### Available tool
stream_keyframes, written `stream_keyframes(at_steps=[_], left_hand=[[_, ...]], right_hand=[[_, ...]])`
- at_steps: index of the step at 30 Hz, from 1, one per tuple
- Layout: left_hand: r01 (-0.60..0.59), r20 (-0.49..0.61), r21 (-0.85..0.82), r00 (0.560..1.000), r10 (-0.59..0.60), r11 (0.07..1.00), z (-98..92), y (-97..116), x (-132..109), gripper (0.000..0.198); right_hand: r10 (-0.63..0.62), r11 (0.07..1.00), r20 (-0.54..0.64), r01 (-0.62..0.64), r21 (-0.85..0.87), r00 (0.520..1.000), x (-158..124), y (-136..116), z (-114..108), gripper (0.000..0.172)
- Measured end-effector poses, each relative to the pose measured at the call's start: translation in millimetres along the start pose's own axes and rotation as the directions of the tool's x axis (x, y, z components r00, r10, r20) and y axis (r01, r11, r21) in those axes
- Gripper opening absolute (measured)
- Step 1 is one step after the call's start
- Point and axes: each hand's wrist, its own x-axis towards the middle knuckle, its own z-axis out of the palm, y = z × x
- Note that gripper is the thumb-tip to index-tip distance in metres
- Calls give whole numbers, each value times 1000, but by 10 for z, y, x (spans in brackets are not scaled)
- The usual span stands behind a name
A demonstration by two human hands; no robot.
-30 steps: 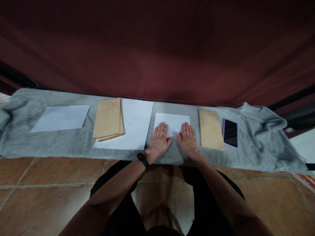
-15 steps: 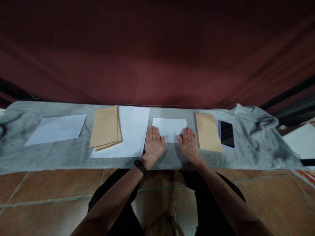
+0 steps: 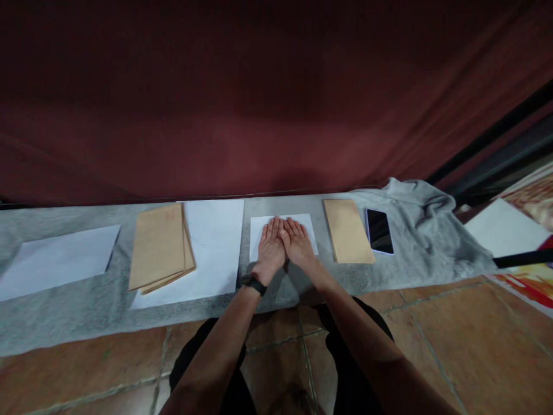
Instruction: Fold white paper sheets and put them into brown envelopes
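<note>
On the grey cloth lies a small white paper [image 3: 310, 226] in front of me. My left hand [image 3: 272, 246] rests flat on it, palm down, with a dark band at the wrist. Flat beside it, my right hand [image 3: 298, 243] touches it at the thumbs, fingers stretched out over the same paper. Neither hand grips anything. Part of the paper is hidden under both hands. Just to the right sits a brown envelope [image 3: 349, 231].
Several brown envelopes [image 3: 158, 245] overlap a large white sheet [image 3: 216, 248] at the left. Farther left is another white sheet [image 3: 60, 259]. A phone [image 3: 379, 231] lies right of the single envelope. A dark red curtain [image 3: 259, 144] hangs behind the cloth [image 3: 415, 253].
Both hands have moved inward and now meet over the small paper. The view has shifted and tilted, so the things on the left appear lower and further left.
</note>
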Motion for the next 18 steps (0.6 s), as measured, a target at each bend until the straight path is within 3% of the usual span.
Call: stream_keyframes(at_steps=[10, 18], left_hand=[[113, -117, 26, 987, -109, 993, 30, -228, 17, 63], [203, -104, 48, 975, -197, 978, -15, -292, -37, 68]], right_hand=[[4, 993, -119, -18, -116, 993, 3, 167, 84, 66], [17, 987, -212, -50, -151, 977, -60, 418, 91, 69]])
